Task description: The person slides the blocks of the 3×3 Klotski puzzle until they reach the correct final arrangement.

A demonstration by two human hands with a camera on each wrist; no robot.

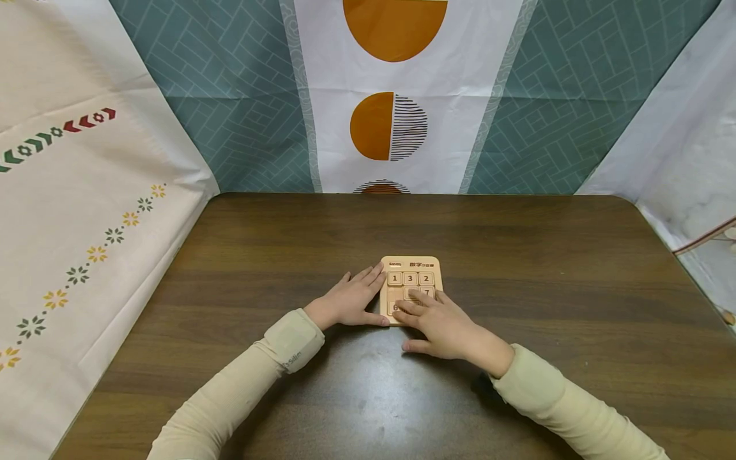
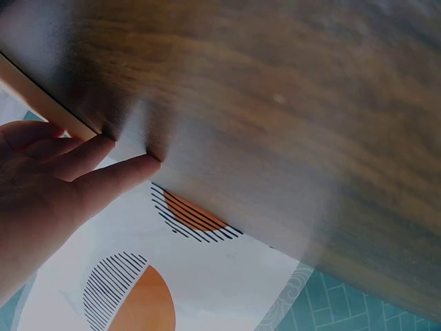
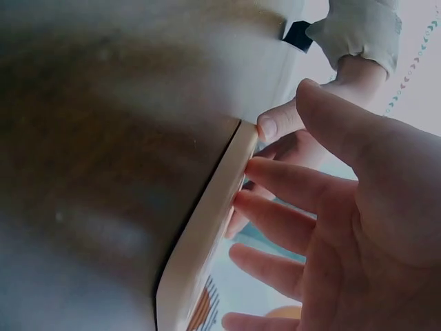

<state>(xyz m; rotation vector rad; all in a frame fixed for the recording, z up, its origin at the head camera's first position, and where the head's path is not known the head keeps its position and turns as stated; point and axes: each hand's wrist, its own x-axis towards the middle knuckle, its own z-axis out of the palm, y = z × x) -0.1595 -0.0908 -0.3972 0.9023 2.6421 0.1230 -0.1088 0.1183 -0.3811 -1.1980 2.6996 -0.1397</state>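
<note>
A light wooden number slide puzzle (image 1: 402, 259) lies flat on the table. Tiles 1, 3 and 2 fill its top row. Tile 7 (image 1: 427, 292) and tile 6 (image 1: 395, 308) show lower down, partly overlapped by fingers. An unfilled slot appears at the left of the middle row. My left hand (image 1: 352, 301) braces the left side, its fingers extended along the edge and its thumb at the lower left corner. My right hand (image 1: 445, 327) reaches over the lower right, straight fingers on the tiles, covering several. In the right wrist view, its fingertips (image 3: 251, 167) touch the puzzle's face.
The dark wooden table (image 1: 276, 236) extends around the puzzle on all sides. A patterned cloth (image 1: 253, 128) hangs behind its far edge. Pale cloth with flower motifs (image 1: 86, 211) drapes along the left side, and more light cloth (image 1: 690, 147) is at the right.
</note>
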